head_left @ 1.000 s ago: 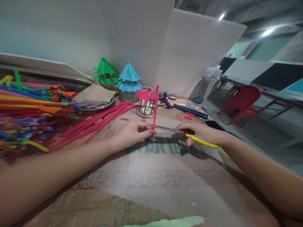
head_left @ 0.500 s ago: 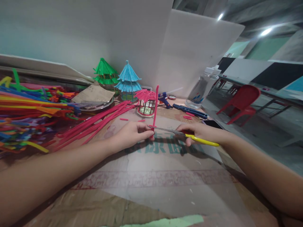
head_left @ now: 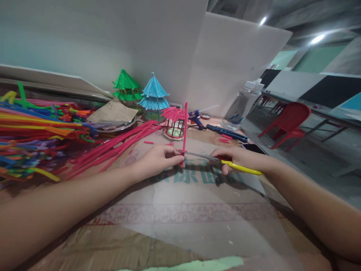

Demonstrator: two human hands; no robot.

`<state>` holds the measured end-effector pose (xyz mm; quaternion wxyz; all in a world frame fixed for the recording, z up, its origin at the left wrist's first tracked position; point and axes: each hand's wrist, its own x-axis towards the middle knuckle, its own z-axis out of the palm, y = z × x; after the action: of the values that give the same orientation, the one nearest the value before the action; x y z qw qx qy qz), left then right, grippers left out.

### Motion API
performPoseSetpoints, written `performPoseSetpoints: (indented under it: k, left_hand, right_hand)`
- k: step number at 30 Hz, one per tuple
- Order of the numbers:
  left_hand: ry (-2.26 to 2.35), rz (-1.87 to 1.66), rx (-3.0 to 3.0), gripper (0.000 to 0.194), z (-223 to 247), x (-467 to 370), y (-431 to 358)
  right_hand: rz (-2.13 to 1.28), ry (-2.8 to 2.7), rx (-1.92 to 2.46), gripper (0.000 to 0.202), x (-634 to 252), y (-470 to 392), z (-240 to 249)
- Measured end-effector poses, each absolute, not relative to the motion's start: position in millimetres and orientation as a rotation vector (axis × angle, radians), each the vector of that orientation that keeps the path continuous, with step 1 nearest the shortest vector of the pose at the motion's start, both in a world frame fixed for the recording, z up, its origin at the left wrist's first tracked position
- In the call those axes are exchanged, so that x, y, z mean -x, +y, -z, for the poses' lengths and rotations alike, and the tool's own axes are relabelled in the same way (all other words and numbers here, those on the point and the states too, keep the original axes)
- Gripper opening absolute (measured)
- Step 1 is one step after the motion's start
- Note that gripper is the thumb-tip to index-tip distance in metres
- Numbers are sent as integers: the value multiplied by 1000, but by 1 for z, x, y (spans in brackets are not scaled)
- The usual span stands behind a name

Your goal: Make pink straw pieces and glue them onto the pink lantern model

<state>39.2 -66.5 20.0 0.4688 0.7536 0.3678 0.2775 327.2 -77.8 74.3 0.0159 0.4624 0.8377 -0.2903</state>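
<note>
Left hand [head_left: 158, 160] pinches upright pink stick [head_left: 185, 128]; right hand [head_left: 239, 160] grips scissors [head_left: 214, 160].

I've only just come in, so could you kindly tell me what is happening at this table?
A person is holding a pink pipe cleaner upright in the left hand, pinched near its lower end. The right hand holds yellow-handled scissors with the blades meeting the stem just above the fingers. Behind stand three small pavilions: green, blue and pink. A loose bundle of pink pipe cleaners lies to the left.
</note>
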Motion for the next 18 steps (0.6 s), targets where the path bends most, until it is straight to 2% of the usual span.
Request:
performPoseSetpoints:
  k: [8,18]
  left_hand:
    - [891,-679,-1854,32,-15,-38,-63]
    - [889,-692,-1820,33,-17,-38,-65]
  right_hand:
    - [875,2612,-1450,38,-328,-78,-74]
    - [862,2648,-1462,29,-328,-78,-69]
